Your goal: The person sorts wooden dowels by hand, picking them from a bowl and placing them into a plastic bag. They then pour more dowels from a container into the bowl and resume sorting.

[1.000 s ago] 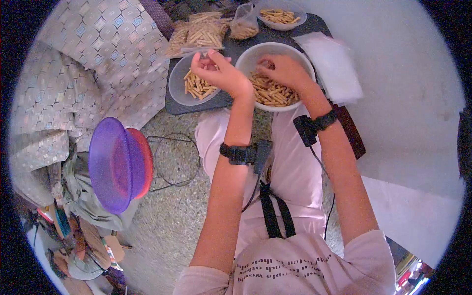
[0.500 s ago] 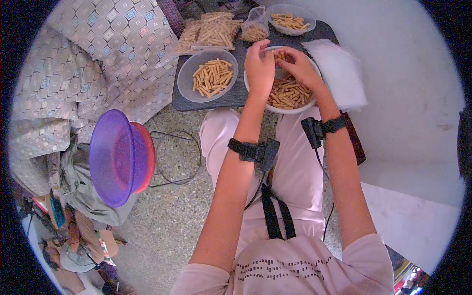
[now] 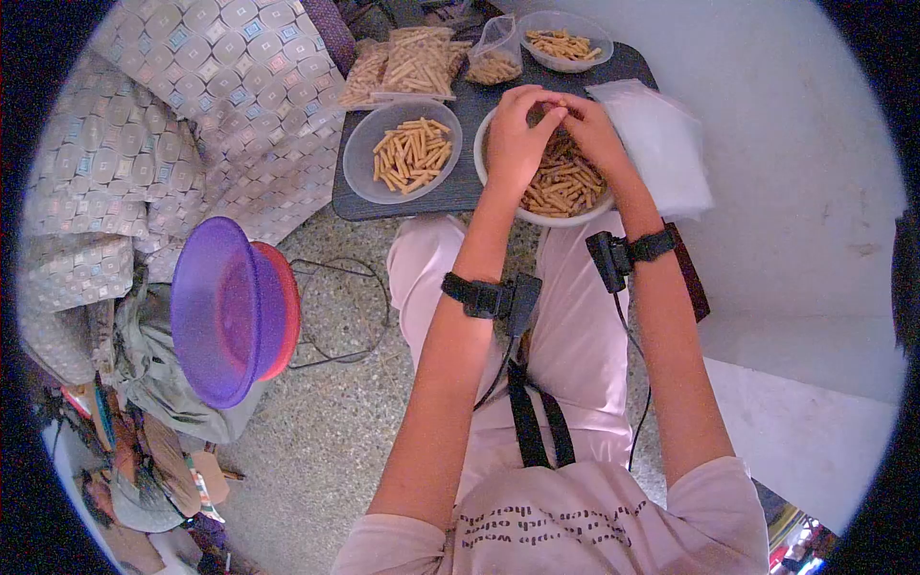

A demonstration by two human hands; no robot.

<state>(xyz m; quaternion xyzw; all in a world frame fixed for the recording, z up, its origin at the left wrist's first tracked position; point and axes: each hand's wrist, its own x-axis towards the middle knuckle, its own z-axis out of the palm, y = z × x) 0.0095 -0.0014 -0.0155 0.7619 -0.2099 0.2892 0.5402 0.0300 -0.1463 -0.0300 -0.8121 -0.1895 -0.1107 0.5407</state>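
Note:
My left hand (image 3: 518, 134) and my right hand (image 3: 591, 131) meet over the far part of a white bowl (image 3: 481, 165) of short brown sticks (image 3: 565, 187). The fingertips of both hands are pinched together near each other; what they hold is too small to make out. To the left stands a clear bowl (image 3: 356, 165) with paler sticks (image 3: 412, 155). Behind my hands are a small open bag (image 3: 494, 63) of sticks and another clear bowl (image 3: 599, 48) with sticks in it.
Filled plastic bags (image 3: 418, 63) lie at the back left of the dark table (image 3: 460, 182). Clear empty bags (image 3: 656, 144) lie at its right, by the wall. Purple (image 3: 216, 311) and red basins (image 3: 280, 311) stand at the left, near a cable on the floor.
My hands have come together over the bowl. My left hand's raised fingers have lowered, and my right hand has turned inward to meet them.

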